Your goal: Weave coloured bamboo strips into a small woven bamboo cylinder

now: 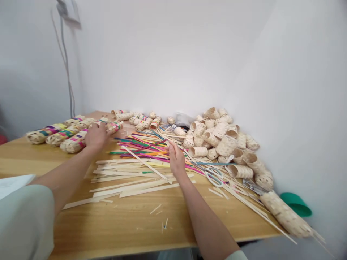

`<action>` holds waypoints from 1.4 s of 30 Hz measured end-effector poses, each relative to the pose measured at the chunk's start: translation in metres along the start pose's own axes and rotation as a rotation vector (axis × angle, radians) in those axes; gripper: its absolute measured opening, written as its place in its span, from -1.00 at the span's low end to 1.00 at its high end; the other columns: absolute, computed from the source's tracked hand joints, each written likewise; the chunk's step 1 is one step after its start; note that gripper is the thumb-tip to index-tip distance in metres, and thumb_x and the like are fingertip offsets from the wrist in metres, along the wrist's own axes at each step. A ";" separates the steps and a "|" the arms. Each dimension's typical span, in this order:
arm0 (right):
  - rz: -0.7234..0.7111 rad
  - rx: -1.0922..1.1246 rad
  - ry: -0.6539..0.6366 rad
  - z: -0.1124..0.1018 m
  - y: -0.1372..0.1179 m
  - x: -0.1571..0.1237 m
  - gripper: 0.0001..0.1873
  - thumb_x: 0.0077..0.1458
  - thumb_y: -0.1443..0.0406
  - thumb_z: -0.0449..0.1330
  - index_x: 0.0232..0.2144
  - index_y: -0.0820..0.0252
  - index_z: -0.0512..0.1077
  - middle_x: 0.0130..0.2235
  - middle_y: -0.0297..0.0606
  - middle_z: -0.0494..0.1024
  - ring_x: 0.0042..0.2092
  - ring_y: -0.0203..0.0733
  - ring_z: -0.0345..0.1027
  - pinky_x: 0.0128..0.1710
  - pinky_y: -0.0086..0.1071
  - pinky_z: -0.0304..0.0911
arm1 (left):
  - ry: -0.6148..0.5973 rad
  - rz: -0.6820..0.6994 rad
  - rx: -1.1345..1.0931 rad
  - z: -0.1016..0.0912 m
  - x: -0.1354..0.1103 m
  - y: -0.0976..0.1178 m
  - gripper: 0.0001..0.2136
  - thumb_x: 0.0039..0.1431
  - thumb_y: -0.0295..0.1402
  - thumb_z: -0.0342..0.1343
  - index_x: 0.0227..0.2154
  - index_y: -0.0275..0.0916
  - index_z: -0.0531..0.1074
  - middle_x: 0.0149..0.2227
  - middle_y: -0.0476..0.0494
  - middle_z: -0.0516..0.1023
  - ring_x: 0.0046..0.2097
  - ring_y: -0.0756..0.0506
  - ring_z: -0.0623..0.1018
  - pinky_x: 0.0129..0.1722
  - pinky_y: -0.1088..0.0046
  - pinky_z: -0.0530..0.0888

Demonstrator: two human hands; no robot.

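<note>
At the left of the table, my left hand point(96, 136) is closed over a woven bamboo tube with colored bands point(74, 141), its fingertips partly hidden. A shorter banded tube point(114, 126) lies against that hand's right side. Two more long banded tubes point(58, 135) lie further left. My right hand point(176, 159) is at the middle, fingers closed at the edge of a heap of dyed strips point(143, 146); it appears to pinch a thin strip, though which one is unclear. Plain bamboo strips point(132, 184) lie spread in front of the heap.
White-handled scissors point(214, 177) lie right of my right hand. Behind them are piled plain woven tubes point(217, 133). A long woven piece point(287, 215) overhangs the table's right edge near a green bowl point(296, 204). White paper point(16, 184) is at left; cables point(66, 65) hang on the wall.
</note>
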State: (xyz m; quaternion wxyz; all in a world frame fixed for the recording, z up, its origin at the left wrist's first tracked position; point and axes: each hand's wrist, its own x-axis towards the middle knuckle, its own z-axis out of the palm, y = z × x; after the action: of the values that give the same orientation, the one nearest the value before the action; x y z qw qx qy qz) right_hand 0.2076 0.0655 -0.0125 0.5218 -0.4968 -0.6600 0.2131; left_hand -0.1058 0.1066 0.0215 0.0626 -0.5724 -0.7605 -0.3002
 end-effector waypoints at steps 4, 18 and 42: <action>-0.041 -0.277 -0.148 -0.001 -0.010 -0.003 -0.65 0.30 0.16 0.00 -0.01 0.09 0.47 -0.09 -0.23 0.60 -0.06 -0.13 0.45 -0.07 -0.31 0.24 | 0.110 0.029 -0.075 0.008 -0.004 0.019 -0.47 0.32 -0.12 -0.13 0.20 -0.39 0.18 0.19 -0.51 0.28 0.19 -0.51 0.30 0.05 0.01 0.31; -0.149 -0.739 -0.540 -0.002 -0.001 -0.007 -0.86 0.15 0.29 0.22 -0.25 0.07 0.57 -0.17 -0.25 0.61 -0.10 -0.15 0.44 -0.18 -0.39 0.19 | -0.267 0.183 -0.261 0.025 -0.046 0.044 -0.50 0.21 -0.21 -0.04 0.17 -0.32 0.33 0.12 -0.38 0.48 0.12 -0.34 0.47 0.07 0.15 0.37; -0.255 -0.683 -0.778 -0.004 0.023 -0.007 -0.21 0.08 -0.02 0.25 0.30 -0.01 0.16 0.38 -0.12 0.08 0.38 0.13 -0.10 0.30 0.11 -0.15 | -0.305 0.927 0.033 0.039 -0.109 0.075 -0.71 0.26 -0.37 0.03 0.02 -0.10 0.45 0.14 -0.24 0.46 0.16 -0.27 0.39 0.17 -0.01 0.19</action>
State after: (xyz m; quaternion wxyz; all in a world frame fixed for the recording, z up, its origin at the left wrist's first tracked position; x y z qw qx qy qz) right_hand 0.2214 0.0681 -0.0325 0.0690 -0.4386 -0.8915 0.0896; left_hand 0.0089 0.0486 -0.0286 0.0868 -0.8872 -0.4307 -0.1412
